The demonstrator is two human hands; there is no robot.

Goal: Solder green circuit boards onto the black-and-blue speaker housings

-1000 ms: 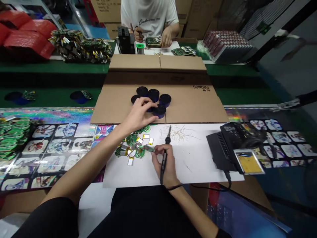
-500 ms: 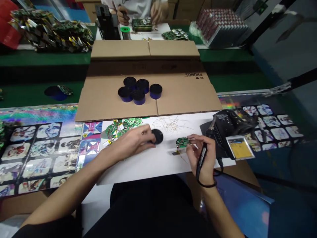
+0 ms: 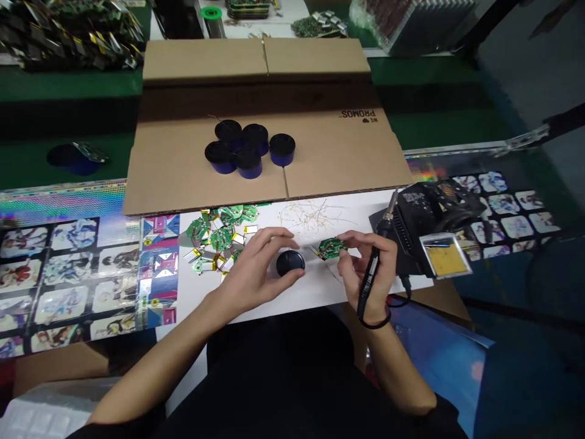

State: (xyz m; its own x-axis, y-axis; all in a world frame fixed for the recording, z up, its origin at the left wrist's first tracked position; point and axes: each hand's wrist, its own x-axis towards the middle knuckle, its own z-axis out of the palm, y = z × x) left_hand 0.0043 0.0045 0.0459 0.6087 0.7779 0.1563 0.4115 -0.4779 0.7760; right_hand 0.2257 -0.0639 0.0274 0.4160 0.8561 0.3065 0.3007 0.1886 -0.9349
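My left hand (image 3: 256,265) rests on the white sheet (image 3: 292,292) with its fingers curled round a round black cap (image 3: 289,263). My right hand (image 3: 372,268) pinches a small round green circuit board (image 3: 331,247) between thumb and forefinger and also holds a black soldering iron (image 3: 371,274), tip pointing up and away. A heap of green circuit boards with small silver batteries (image 3: 219,235) lies just left of my left hand. Loose wire offcuts (image 3: 311,214) lie beyond the cap.
Several black and blue caps (image 3: 249,149) stand on a flattened cardboard box (image 3: 183,177). A black soldering station (image 3: 429,225) with a yellow sponge tray (image 3: 445,259) sits at the right. Printed picture cards (image 3: 68,268) cover the left. More boards are piled (image 3: 64,30) at the far left.
My left hand took one cap from the group on the cardboard and brought it down to the white sheet. My right hand lifted one board off the heap and moved right with it.
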